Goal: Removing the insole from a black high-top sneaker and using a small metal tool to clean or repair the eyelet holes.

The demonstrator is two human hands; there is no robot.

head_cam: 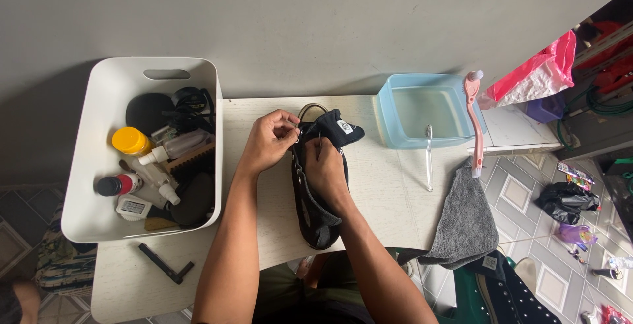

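White bin (92, 165) sits far left on the counter (389, 198), packed with a yellow-capped jar (130, 140), a red-and-black bottle (119, 184), white spray bottles (158, 165) and a brush (191, 156). A black tool (165, 264) lies on the counter just below the bin. Left hand (267, 142) pinches the upper edge of the black shoe (320, 185) near its tongue. Right hand (326, 165) rests on top of the shoe, fingers curled down against the opening; cannot tell what they grip. The shoe lies mid-counter, toe toward the person. To the right: a light blue tub (422, 109) with water, a toothbrush (428, 159) leaning on its rim, a pink long-handled brush (473, 123), and a grey cloth (465, 218) draped over the counter edge.
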